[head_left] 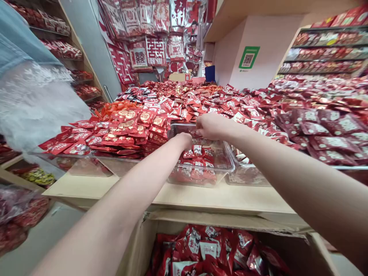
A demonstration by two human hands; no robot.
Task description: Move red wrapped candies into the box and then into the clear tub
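Observation:
A clear plastic bin (222, 168) stands on the wooden counter, partly filled with small red packets (198, 152). My left hand (184, 141) reaches over the bin's left side, its fingers mostly hidden behind the back of the hand. Towards the far right part of the same bin is my right hand (207, 126). Its fingers curl downward and look closed; whatever they may hold is hidden. Below, a cardboard box (138, 234) contains larger red printed bags (209, 249).
Heaped red packets (129, 126) crowd the bin on its left, and dark red packets (336, 130) lie to the right. The pale counter edge (184, 197) runs above the box. A person in a white skirt (37, 99) stands at left. A pillar (261, 42) rises behind.

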